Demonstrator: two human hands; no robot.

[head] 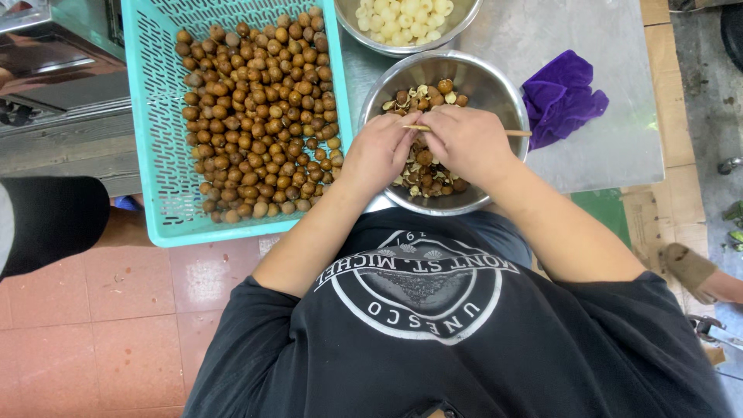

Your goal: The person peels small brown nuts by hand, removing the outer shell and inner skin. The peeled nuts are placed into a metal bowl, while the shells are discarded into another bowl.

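My left hand [378, 151] and my right hand [467, 142] meet over a steel bowl [495, 87] holding brown shells and a few unpeeled brown fruits. My right hand grips a thin wooden stick [518, 133] that lies across the bowl and points left toward my left hand. My left hand is closed around something small at the stick's tip; the fingers hide it. A turquoise plastic basket [159, 155] on my left is filled with several brown round fruits [259, 116]. A second steel bowl [457, 23] at the top holds pale peeled fruits [402, 19].
A purple cloth [563, 97] lies on the steel table [619, 147] right of the bowl. Cardboard covers the floor on the right, where another person's foot [693, 271] shows. A dark-sleeved limb [50, 220] enters from the left over red floor tiles.
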